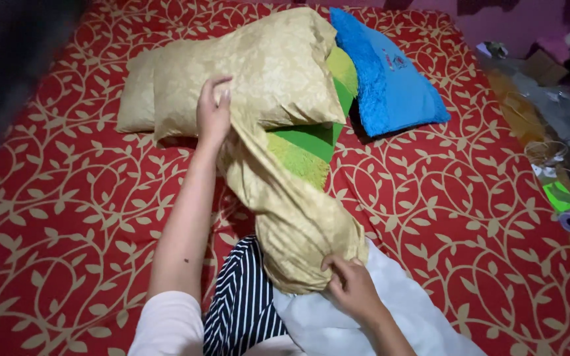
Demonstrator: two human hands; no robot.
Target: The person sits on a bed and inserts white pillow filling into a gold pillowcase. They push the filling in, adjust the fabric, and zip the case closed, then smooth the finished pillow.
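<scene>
— Gold damask pillowcase [278, 165], patterned fabric, stretched on a slant from the upper middle of the frame down to the lower centre. Held how?

— Pinched at both ends. Left hand [213, 112] closed on the upper part, fingers curled over a fold just beside the gold patterned pillow [232, 66]; right hand [351, 285] clamped on the bunched lower end, likely to keep the cloth taut between the two grips.

— Underneath?

— Green fuzzy pillow [311, 142], two shades, half covered by the gold fabric, peeking out at centre. Blue plush pillow [390, 79] propped at the upper right, touching the green one.

— Resting on?

— Red bedsheet with cream leaf vines [67, 217], filling most of the frame. Black-and-white striped cloth [242, 296] and white cloth [397, 303] at the bottom, just beneath the right hand.
</scene>
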